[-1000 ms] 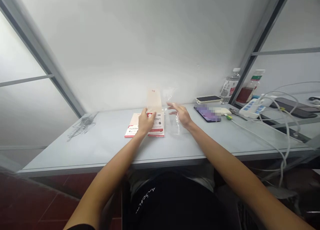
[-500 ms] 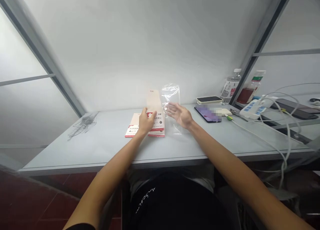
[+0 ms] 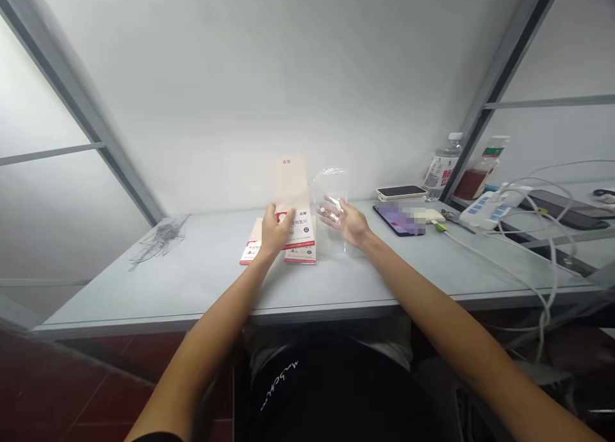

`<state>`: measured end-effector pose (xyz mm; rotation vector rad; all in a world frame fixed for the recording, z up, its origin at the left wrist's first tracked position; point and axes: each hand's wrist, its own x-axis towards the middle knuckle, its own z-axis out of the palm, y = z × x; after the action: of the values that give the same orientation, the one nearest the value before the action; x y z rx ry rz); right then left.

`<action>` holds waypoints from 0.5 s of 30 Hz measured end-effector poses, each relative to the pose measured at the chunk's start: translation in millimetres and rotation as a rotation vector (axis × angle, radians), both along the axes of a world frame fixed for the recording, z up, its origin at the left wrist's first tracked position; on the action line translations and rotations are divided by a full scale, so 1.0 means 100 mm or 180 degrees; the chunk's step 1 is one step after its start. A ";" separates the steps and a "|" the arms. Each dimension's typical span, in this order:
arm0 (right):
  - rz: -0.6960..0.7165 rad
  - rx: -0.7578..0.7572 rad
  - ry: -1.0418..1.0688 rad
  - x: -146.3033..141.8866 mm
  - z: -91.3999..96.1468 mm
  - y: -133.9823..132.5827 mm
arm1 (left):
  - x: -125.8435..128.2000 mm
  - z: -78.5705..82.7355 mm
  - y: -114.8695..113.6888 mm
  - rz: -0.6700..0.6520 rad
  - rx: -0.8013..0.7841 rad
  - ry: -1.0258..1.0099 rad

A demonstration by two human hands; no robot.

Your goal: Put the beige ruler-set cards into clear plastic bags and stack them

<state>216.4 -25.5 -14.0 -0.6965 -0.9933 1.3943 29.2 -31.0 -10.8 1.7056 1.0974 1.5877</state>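
My left hand (image 3: 277, 227) is closed on a cardboard packet (image 3: 302, 227), white and red with Chinese print. Its long pale flap (image 3: 291, 179) stands raised at the top. Beneath it on the table lie more red-and-white packets (image 3: 301, 255), partly covered by the held one and my hand. To the right, my right hand (image 3: 353, 224) holds a clear plastic sleeve (image 3: 331, 182) upright. My fingers show through the plastic, spread a little, with the thumb nearer me. Between the packet and the sleeve there is a small gap.
On the right lie a purple-screened phone (image 3: 401, 219), a second phone (image 3: 401, 191) and a power strip (image 3: 483, 208) with white cables (image 3: 552, 282). Two bottles, one clear (image 3: 442, 166) and one with dark red liquid (image 3: 473, 180), stand behind. A dark scribble (image 3: 161, 240) marks the table's left.
My left hand has shifted slightly left with the packet, which tilts more and shows more of its front. The plastic sleeve has changed angle in my right hand.
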 end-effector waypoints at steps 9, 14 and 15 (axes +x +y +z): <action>0.0683 0.0189 0.0294 -0.03 0.06 -0.09 | 0.06 -0.05 -0.05 0.0444 -0.0071 0.0388; 0.0814 0.0209 0.0351 -0.02 0.07 -0.11 | 0.07 -0.05 -0.06 0.0205 -0.0004 0.0320; 0.0817 0.0200 0.0333 -0.02 0.07 -0.11 | 0.07 -0.05 -0.05 0.0187 0.0007 0.0332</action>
<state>214.7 -36.3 -6.5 -0.4556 -1.0657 1.5976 36.7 -36.4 -16.2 1.7902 1.2072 1.5503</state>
